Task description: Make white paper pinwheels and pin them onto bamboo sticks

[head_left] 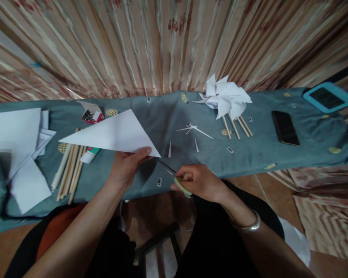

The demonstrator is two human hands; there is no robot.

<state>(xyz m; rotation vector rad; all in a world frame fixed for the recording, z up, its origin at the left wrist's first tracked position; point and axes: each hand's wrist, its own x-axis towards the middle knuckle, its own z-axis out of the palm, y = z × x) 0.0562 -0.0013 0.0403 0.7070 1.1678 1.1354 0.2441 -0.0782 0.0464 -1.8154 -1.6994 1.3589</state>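
Observation:
My left hand (pixel 127 166) pinches the near edge of a white paper folded into a triangle (pixel 113 133), holding it just above the blue-grey cloth (pixel 168 112). My right hand (pixel 198 180) is closed round the pale green handles of a pair of scissors (pixel 174 175). Their blades point left toward the triangle's right tip, a short way from it. Thin white paper slivers (pixel 194 131) lie on the cloth beyond my hands.
Finished white paper pinwheels (pixel 224 96) on wooden sticks lie at the back right, beside a black phone (pixel 284 127) and a blue-framed tablet (pixel 327 96). On the left are wooden sticks (pixel 71 170), a glue tube (pixel 89 154), a small pin box (pixel 91 115) and stacked white sheets (pixel 14 135).

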